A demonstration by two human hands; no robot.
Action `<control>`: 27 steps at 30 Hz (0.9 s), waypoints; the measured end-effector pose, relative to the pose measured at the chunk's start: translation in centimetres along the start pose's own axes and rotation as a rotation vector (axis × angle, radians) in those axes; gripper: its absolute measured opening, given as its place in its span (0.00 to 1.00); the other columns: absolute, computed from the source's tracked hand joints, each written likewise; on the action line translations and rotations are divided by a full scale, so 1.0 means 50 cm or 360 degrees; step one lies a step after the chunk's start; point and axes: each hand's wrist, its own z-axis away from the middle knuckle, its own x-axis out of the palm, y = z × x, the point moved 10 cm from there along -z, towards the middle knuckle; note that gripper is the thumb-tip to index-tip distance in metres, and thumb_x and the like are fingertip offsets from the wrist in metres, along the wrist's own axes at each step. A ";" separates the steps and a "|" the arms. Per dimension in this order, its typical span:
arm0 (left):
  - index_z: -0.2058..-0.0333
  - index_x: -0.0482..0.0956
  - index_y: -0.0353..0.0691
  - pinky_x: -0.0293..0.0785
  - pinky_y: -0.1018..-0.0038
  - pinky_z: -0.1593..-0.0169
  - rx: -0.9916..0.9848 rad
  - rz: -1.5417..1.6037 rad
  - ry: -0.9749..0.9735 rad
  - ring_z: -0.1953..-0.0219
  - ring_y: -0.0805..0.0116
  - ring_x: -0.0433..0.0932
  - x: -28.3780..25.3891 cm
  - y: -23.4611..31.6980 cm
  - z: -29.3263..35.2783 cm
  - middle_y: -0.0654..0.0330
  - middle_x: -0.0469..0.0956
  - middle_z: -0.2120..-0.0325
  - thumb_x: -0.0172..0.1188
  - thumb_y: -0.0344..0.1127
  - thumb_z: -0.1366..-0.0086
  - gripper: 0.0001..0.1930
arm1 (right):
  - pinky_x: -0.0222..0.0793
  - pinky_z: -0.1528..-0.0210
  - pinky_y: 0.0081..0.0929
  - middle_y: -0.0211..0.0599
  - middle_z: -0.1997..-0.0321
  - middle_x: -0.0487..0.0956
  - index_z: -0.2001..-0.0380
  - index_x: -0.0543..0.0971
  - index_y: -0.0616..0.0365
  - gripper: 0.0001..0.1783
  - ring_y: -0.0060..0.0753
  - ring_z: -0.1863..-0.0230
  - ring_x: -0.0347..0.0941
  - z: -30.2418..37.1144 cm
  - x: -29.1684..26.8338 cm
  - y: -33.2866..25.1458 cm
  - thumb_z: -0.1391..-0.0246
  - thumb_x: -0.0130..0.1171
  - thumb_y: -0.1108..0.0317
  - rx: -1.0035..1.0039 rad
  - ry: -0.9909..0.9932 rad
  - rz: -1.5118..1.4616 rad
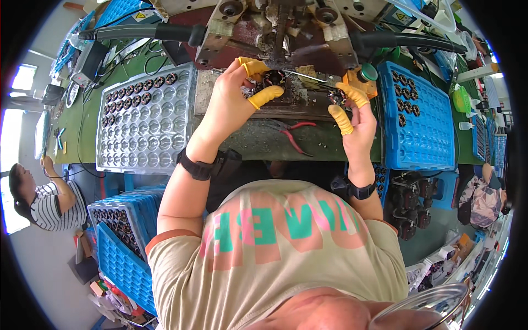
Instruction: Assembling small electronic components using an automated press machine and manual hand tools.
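My left hand (pixel 234 94), with yellow finger cots on thumb and index finger, closes around a small round black part (pixel 274 77) with copper-coloured spots, like a motor stator. That part sits at the work spot beneath the machine's metal head (pixel 279 44). A similar stator (pixel 336 98) is pinched between the thumb and fingertip of my right hand (pixel 358 116), which also wears yellow finger cots. Between the hands, a thin metal rod (pixel 305 76) slants across; I cannot tell whether a hand holds it. Red-handled pliers (pixel 294 135) lie on the bench nearer to me.
A clear tray (pixel 146 126) at left holds several stators in its far rows. The blue tray (pixel 421 121) at right holds several too. An orange block with a green knob (pixel 367 72) stands beside my right hand. Stacked blue trays (pixel 129 258) stand lower left. Another person (pixel 52 198) is at far left.
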 end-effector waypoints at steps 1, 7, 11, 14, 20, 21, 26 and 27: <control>0.60 0.78 0.36 0.70 0.77 0.63 0.0013 0.0047 -0.0024 0.67 0.72 0.73 0.000 0.000 0.000 0.63 0.76 0.66 0.73 0.35 0.52 0.21 | 0.63 0.54 0.21 0.33 0.54 0.75 0.54 0.77 0.58 0.23 0.25 0.57 0.70 -0.003 -0.008 -0.013 0.55 0.70 0.70 -0.0084 0.0020 0.0145; 0.59 0.74 0.33 0.75 0.70 0.61 0.0082 -0.0095 0.0280 0.65 0.61 0.78 -0.018 0.053 0.024 0.55 0.77 0.66 0.73 0.34 0.53 0.24 | 0.71 0.50 0.33 0.43 0.50 0.76 0.54 0.76 0.59 0.22 0.43 0.49 0.72 -0.037 -0.055 -0.051 0.55 0.69 0.70 -0.0381 0.0265 0.0826; 0.58 0.73 0.35 0.76 0.71 0.59 0.0130 -0.0140 0.0244 0.66 0.60 0.79 -0.016 0.050 0.043 0.55 0.77 0.65 0.74 0.33 0.53 0.25 | 0.71 0.50 0.33 0.44 0.50 0.76 0.55 0.76 0.60 0.21 0.44 0.47 0.71 -0.033 -0.064 -0.047 0.54 0.69 0.70 -0.0413 0.0292 0.0892; 0.57 0.74 0.35 0.76 0.70 0.59 0.0208 -0.0191 0.0241 0.65 0.60 0.79 -0.019 0.064 0.049 0.56 0.77 0.65 0.73 0.33 0.53 0.25 | 0.69 0.47 0.34 0.43 0.50 0.76 0.56 0.76 0.60 0.21 0.45 0.46 0.71 -0.035 -0.055 -0.052 0.55 0.69 0.70 -0.0451 0.0304 0.0949; 0.46 0.70 0.37 0.72 0.71 0.51 0.0027 -0.0020 0.0093 0.51 0.64 0.76 -0.032 0.038 0.073 0.55 0.76 0.52 0.70 0.32 0.48 0.30 | 0.63 0.45 0.38 0.40 0.49 0.77 0.56 0.76 0.57 0.21 0.47 0.44 0.70 -0.045 -0.034 -0.046 0.53 0.68 0.66 -0.0570 0.0254 0.1208; 0.42 0.65 0.37 0.71 0.69 0.49 -0.0011 0.0005 0.0039 0.46 0.63 0.72 -0.037 0.026 0.085 0.55 0.73 0.48 0.69 0.33 0.47 0.34 | 0.63 0.45 0.39 0.40 0.49 0.77 0.56 0.76 0.57 0.20 0.47 0.44 0.70 -0.042 -0.028 -0.045 0.53 0.68 0.67 -0.0612 0.0223 0.1233; 0.52 0.76 0.38 0.71 0.63 0.51 -0.0274 -0.0590 -0.0096 0.54 0.49 0.74 -0.163 -0.051 0.097 0.47 0.76 0.57 0.67 0.39 0.45 0.23 | 0.63 0.44 0.39 0.40 0.51 0.78 0.59 0.76 0.59 0.18 0.47 0.45 0.70 -0.031 -0.035 -0.035 0.53 0.67 0.67 -0.0642 0.0226 0.1303; 0.55 0.79 0.39 0.70 0.61 0.51 -0.0293 -0.0761 -0.0097 0.54 0.47 0.74 -0.200 -0.077 0.099 0.46 0.77 0.59 0.66 0.38 0.45 0.19 | 0.63 0.44 0.39 0.39 0.51 0.78 0.59 0.77 0.59 0.18 0.46 0.45 0.70 -0.032 -0.035 -0.036 0.53 0.67 0.66 -0.0636 0.0234 0.1295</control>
